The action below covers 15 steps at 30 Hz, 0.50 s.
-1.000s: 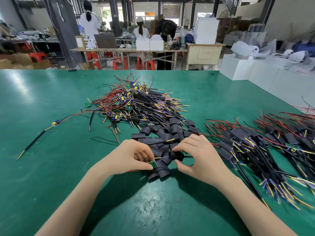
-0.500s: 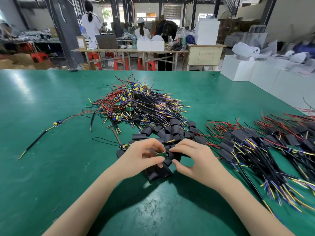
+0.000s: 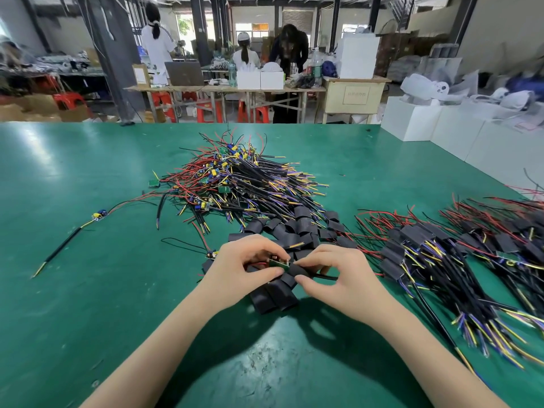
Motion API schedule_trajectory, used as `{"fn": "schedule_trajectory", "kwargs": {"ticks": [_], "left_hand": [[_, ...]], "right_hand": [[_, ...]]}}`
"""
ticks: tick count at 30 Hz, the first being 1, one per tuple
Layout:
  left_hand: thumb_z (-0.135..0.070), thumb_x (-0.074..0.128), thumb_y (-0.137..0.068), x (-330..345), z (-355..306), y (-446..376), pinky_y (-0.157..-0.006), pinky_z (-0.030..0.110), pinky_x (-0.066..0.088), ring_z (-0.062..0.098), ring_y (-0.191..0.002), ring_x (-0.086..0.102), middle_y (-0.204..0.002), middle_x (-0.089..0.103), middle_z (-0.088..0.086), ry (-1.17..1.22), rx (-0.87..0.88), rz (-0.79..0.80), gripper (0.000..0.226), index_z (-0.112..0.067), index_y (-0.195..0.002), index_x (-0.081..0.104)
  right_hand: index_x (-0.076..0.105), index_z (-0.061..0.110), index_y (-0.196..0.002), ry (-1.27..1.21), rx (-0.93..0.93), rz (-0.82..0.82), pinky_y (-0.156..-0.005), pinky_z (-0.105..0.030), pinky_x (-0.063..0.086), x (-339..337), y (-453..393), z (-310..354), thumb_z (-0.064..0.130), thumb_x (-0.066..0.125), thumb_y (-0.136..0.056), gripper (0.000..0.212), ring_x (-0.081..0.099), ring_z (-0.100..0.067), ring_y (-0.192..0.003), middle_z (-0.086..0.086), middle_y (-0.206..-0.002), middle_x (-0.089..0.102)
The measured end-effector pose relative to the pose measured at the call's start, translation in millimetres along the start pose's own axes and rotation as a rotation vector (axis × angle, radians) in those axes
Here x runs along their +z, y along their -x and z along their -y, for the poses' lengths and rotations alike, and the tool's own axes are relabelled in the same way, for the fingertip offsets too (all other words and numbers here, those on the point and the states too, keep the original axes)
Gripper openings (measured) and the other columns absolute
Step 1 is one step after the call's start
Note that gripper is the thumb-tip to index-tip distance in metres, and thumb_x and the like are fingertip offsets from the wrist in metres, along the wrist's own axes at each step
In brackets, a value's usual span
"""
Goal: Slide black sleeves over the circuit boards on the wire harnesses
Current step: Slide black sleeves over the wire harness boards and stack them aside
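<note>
1. The left hand (image 3: 241, 267) pinches a small green circuit board (image 3: 278, 262) between thumb and fingers.
2. The right hand (image 3: 338, 278) pinches a black sleeve (image 3: 297, 270) at the board's right end; a black cable (image 3: 323, 277) runs under its fingers.
3. Loose black sleeves (image 3: 273, 294) lie beneath both hands on the green counter (image 3: 88, 290).
4. An unsleeved harness pile (image 3: 241, 184) sits behind; sleeved harnesses (image 3: 426, 260) lie to the right.
5. 1 single harness (image 3: 70, 237) lies apart at the left.
</note>
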<state>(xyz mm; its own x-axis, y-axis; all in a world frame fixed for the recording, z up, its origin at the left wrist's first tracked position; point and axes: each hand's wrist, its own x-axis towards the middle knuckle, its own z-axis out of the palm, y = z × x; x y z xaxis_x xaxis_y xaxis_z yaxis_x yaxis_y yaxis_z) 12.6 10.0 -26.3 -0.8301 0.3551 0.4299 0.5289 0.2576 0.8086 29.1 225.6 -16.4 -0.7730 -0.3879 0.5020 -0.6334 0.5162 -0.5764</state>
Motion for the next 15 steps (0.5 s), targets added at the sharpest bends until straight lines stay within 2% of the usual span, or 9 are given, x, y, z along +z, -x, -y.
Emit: {"fn": "schedule_trajectory", "kwargs": {"ticks": [5, 10, 15], "left_hand": [[0.0, 0.072, -0.076, 2.6, -1.6, -0.4, -0.08, 0.029, 0.055, 0.016, -0.088, 0.069, -0.095, 0.067, -0.01, -0.049, 0.067, -0.043, 0.025, -0.018, -0.093, 0.074], [-0.002, 0.07, -0.075, 3.5, -5.9, -0.7, -0.079, 0.041, 0.057, 0.018, -0.086, 0.07, -0.095, 0.068, -0.005, -0.039, 0.092, -0.082, 0.029, -0.025, -0.092, 0.072], [-0.001, 0.07, -0.074, 3.7, -8.6, -0.9, -0.078, 0.042, 0.056, 0.018, -0.087, 0.069, -0.095, 0.068, -0.006, -0.058, 0.137, -0.101, 0.026, -0.021, -0.09, 0.073]], "right_hand": [[0.077, 0.021, -0.086, -0.093, 0.062, -0.033, -0.065, -0.03, 0.051, -1.1, 0.2, -0.9, 0.013, 0.079, -0.074, 0.015, 0.061, -0.01, -0.068, 0.011, -0.076, 0.068], [0.075, 0.032, -0.086, -0.17, 0.095, -0.098, -0.066, -0.021, 0.051, -2.0, -0.4, 1.7, 0.01, 0.081, -0.072, 0.027, 0.064, -0.006, -0.067, 0.015, -0.078, 0.07], [0.078, 0.017, -0.087, -0.294, 0.182, -0.078, -0.065, -0.015, 0.049, -1.5, -0.9, -0.9, 0.008, 0.079, -0.075, 0.015, 0.063, -0.001, -0.064, 0.009, -0.076, 0.073]]}}
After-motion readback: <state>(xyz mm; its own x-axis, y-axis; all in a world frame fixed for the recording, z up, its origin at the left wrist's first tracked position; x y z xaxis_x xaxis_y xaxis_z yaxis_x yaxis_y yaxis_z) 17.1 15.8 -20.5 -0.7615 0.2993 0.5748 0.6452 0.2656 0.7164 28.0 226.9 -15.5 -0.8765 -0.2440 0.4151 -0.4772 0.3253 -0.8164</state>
